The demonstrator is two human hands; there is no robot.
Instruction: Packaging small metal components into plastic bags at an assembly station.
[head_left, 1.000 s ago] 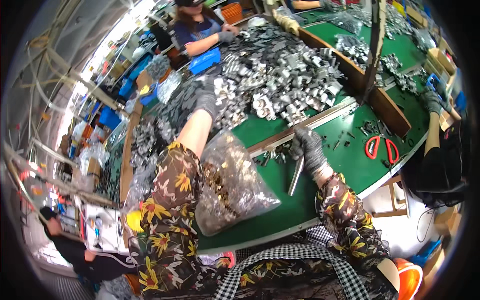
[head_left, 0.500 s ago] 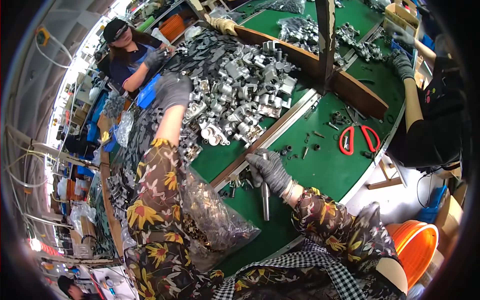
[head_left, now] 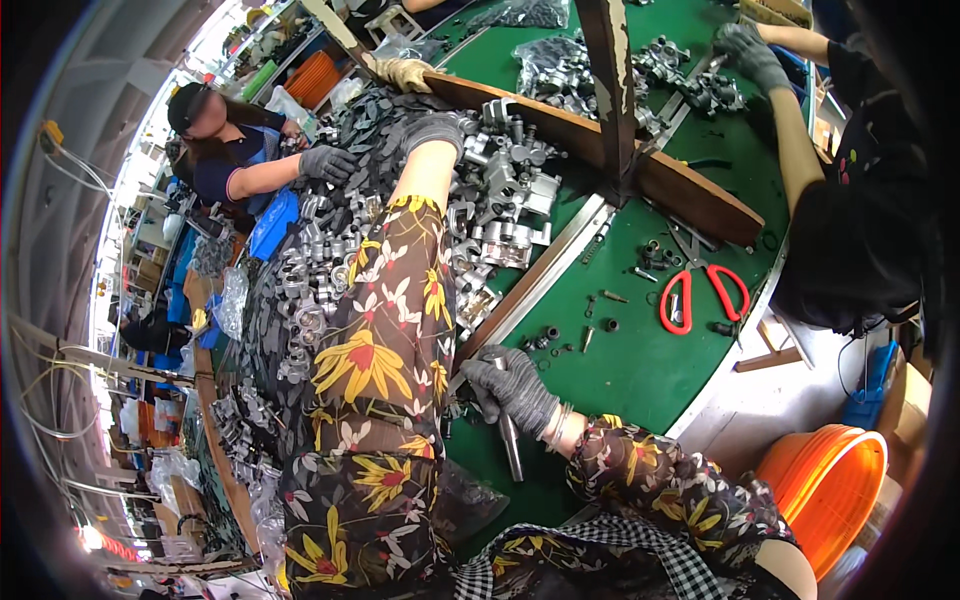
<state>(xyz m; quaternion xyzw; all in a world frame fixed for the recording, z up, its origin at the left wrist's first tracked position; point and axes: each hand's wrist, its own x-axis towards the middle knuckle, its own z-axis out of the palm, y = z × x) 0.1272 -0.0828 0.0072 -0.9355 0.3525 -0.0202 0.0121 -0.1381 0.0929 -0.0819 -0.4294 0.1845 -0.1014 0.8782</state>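
Left of the red-handled scissors [head_left: 689, 283] on the green bench [head_left: 630, 375], the gloved right hand [head_left: 515, 392] curls closed around a metal rod [head_left: 511, 447], while farther beyond them the gloved left hand [head_left: 432, 130] reaches over heaped metal castings [head_left: 518, 192], its opening and hold impossible to tell.

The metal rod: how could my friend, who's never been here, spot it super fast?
Find the green table, then the gloved right hand with a flowery sleeve. The metal rod pokes out of that hand toward the table's near edge. It is one straight, smooth silver stick, unlike the lumpy silver castings piled farther away.
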